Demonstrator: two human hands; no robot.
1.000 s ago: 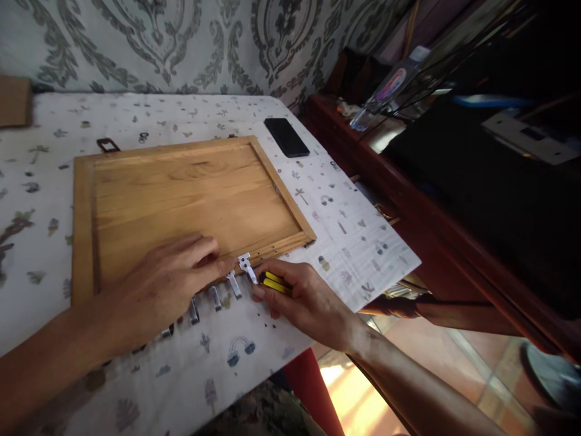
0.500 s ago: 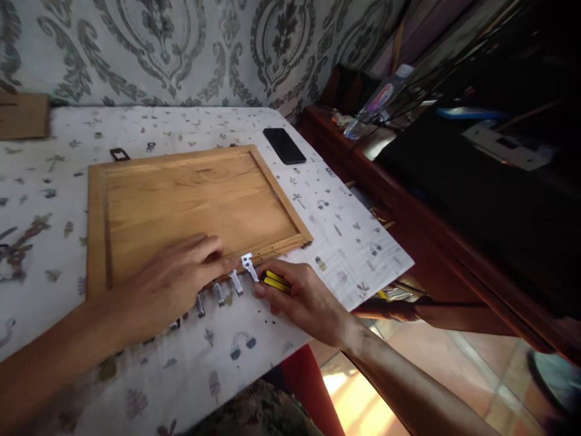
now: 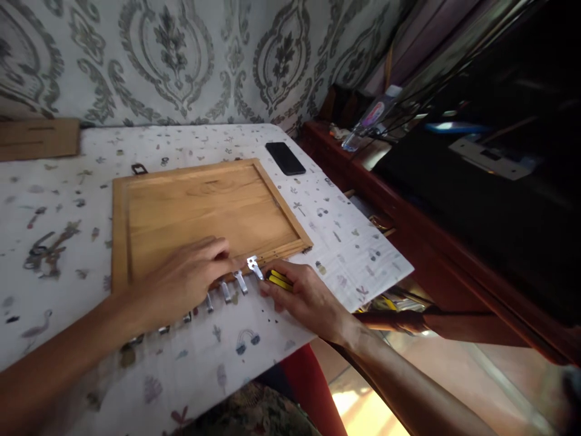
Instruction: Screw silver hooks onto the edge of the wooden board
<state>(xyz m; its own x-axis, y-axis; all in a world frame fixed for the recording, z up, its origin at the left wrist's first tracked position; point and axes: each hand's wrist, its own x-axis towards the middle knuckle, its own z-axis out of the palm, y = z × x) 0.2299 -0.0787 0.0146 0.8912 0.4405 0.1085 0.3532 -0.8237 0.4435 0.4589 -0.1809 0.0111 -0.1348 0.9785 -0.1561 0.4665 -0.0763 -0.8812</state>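
A shallow framed wooden panel (image 3: 204,206) lies on the table. My left hand (image 3: 190,272) rests on its near side, fingers apart, its foremost digit reaching towards a silver metal clip (image 3: 254,265) at the panel's edge. My right hand (image 3: 304,297) is closed around a yellow-and-black screwdriver (image 3: 280,278); its shaft and tip are hidden. The right fingertips are close to the clip's lower end; whether they pinch it I cannot tell. Several similar metal clips (image 3: 226,293) stick out along the near edge, partly behind my left hand.
A patterned white cloth (image 3: 345,254) covers the table. A black phone (image 3: 285,158) lies beyond the panel, and cardboard (image 3: 40,139) at the far left. Tiny dark bits (image 3: 269,313) lie near my right hand. A dark red cabinet (image 3: 399,200) with a plastic bottle (image 3: 370,121) stands right.
The camera view has shifted, so the panel sits a little further right and lower at its far side. Both hands keep nearly the same places by the clip.
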